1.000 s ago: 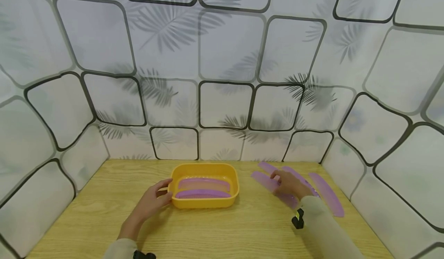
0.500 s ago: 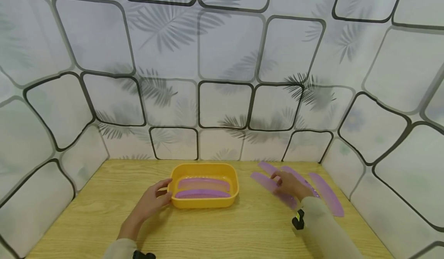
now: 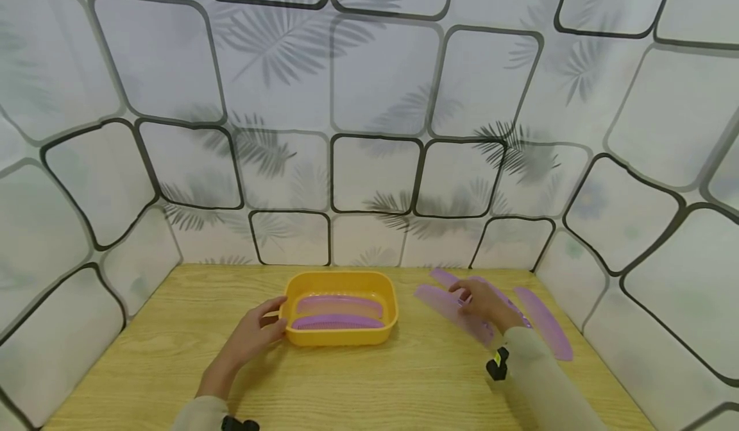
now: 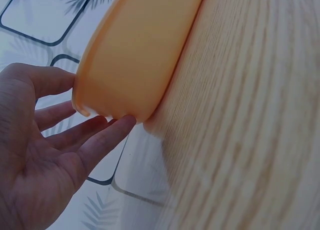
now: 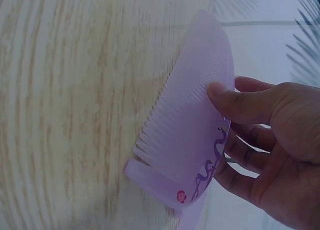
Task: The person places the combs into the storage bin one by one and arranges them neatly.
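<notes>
My right hand [image 3: 484,303] pinches a translucent purple comb [image 5: 185,125] by its spine. In the right wrist view the thumb lies on the comb's face with the other fingers behind, and the comb is tilted over the wood. A wavy purple pattern and a small red flower mark one end. My left hand [image 3: 256,329] touches the left end of a yellow plastic basin [image 3: 340,338], its fingers and thumb spread against the outside in the left wrist view. Inside the basin lie two purple combs, a paler one [image 3: 339,304] behind a darker one [image 3: 337,322].
More purple combs lie on the right of the wooden table [image 3: 358,386]: one comb [image 3: 443,277] behind the held one, another comb [image 3: 508,303] partly covered by the right hand, and a comb [image 3: 544,324] farthest right. Patterned white walls [image 3: 369,174] enclose the back and sides.
The comb in my right hand has shifted slightly to the left, and the hand has risen a little with it. The left hand and the basin have stayed in place.
</notes>
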Demonstrator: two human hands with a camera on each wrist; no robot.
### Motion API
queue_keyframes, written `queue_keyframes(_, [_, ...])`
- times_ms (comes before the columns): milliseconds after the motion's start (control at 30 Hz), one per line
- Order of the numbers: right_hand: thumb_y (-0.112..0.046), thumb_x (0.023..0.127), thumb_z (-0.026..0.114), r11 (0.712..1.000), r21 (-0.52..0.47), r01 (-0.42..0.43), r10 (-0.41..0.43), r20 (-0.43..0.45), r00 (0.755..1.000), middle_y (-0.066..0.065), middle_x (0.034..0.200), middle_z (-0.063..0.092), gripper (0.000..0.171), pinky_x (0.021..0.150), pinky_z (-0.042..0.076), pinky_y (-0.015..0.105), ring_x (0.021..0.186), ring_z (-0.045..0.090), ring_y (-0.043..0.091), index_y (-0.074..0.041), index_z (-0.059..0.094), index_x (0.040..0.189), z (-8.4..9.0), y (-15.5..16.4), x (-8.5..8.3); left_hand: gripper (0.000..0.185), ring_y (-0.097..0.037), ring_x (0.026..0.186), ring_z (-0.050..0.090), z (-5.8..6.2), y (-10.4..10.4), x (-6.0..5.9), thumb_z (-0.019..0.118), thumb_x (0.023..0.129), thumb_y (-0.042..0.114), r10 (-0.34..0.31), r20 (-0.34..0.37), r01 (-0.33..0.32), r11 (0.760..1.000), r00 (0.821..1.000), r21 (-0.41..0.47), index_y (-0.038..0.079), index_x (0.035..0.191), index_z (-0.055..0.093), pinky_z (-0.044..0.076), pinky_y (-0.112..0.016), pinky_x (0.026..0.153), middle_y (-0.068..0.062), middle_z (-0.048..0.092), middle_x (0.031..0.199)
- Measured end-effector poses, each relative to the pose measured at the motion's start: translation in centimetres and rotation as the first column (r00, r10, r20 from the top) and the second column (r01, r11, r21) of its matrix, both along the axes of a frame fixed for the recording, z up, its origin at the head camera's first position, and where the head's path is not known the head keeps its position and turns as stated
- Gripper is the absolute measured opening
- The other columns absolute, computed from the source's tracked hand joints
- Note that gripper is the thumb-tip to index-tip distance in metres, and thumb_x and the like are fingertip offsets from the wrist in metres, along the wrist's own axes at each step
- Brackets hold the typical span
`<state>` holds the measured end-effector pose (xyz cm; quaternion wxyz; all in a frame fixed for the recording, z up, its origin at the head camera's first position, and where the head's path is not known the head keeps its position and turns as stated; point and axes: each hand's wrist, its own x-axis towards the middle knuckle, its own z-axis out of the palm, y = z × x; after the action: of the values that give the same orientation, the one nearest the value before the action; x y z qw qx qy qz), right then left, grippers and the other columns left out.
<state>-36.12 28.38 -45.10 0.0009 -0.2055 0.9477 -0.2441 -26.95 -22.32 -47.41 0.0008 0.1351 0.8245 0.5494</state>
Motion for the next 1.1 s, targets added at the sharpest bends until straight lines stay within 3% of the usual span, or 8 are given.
queue_keyframes(267, [0.006,0.086,0.076,0.999,-0.022,-0.047,0.047,0.011,0.999,0.023,0.1,0.073,0.039,0.07,0.063,0.042,0.086,0.071,0.031,0.005,0.07,0.125,0.4,0.2,-0.1,0.061,-0.051,0.13,0.057,-0.1,0.0,-0.1,0.064,0.103,0.015,0.0,-0.012,-0.001,1.0,1.0,-0.008,-0.01,0.152,0.039,0.064,-0.034,0.09,-0.037,0.046,0.149])
queue_keyframes(567, [0.004,0.089,0.074,0.996,-0.053,-0.069,0.071,0.033,0.997,0.021,0.1,0.074,0.036,0.061,0.055,0.027,0.083,0.068,0.025,0.005,0.071,0.124,1.0,0.1,-0.1,0.06,-0.051,0.13,0.057,-0.2,0.0,-0.2,0.063,0.103,0.014,-0.006,-0.012,0.006,1.0,1.0,-0.001,-0.01,0.153,0.039,0.064,-0.034,0.09,-0.037,0.045,0.15])
queue_keyframes(900, [0.002,0.09,0.073,0.992,-0.076,-0.099,0.099,0.008,0.995,0.022,0.098,0.073,0.036,0.055,0.05,0.023,0.068,0.06,0.011,0.008,0.069,0.125,1.2,-0.2,-0.2,0.06,-0.051,0.13,0.057,-0.1,-0.1,-0.2,0.064,0.103,0.014,-0.004,-0.021,0.004,1.0,1.0,-0.001,-0.009,0.153,0.039,0.064,-0.034,0.09,-0.037,0.045,0.15])
queue_keyframes(1100, [0.002,0.091,0.072,0.994,-0.056,-0.091,0.091,-0.01,0.996,0.023,0.101,0.073,0.036,0.058,0.051,0.024,0.074,0.063,0.02,0.007,0.069,0.126,1.6,-0.5,-0.4,0.061,-0.052,0.129,0.057,-0.2,-0.1,-0.2,0.063,0.103,0.013,-0.018,-0.02,0.019,1.0,1.0,0.012,-0.011,0.153,0.038,0.064,-0.034,0.09,-0.038,0.045,0.149])
